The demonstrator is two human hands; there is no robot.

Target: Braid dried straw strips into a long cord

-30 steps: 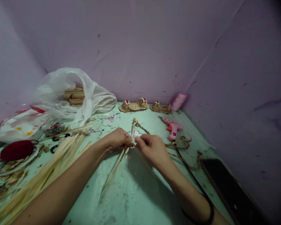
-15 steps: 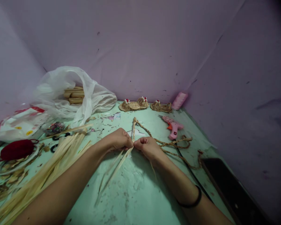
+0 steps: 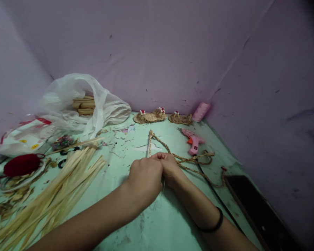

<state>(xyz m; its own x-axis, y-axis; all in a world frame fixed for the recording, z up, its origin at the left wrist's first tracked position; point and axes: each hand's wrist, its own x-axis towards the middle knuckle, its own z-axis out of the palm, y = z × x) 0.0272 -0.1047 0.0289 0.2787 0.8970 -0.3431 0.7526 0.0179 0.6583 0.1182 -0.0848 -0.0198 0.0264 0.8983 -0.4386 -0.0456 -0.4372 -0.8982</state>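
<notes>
A braided straw cord runs down from a bend at mid-table to my hands, and its other length trails to the right in loops. My left hand is closed at the cord's lower end, its back hiding most of the fingers and strands. Touching it, my right hand pinches the same end, thumb and fingers together. The loose strands below the braid are mostly hidden behind my hands. A bundle of pale straw strips lies left of my left forearm.
A pink glue gun and its black cable lie at right, beside a dark phone-like slab. Small woven slippers and a pink roll stand by the wall. At left are a plastic bag and red yarn.
My left hand has moved right and over toward my right hand, now covering the strands that hung in view. My right hand has barely moved.
</notes>
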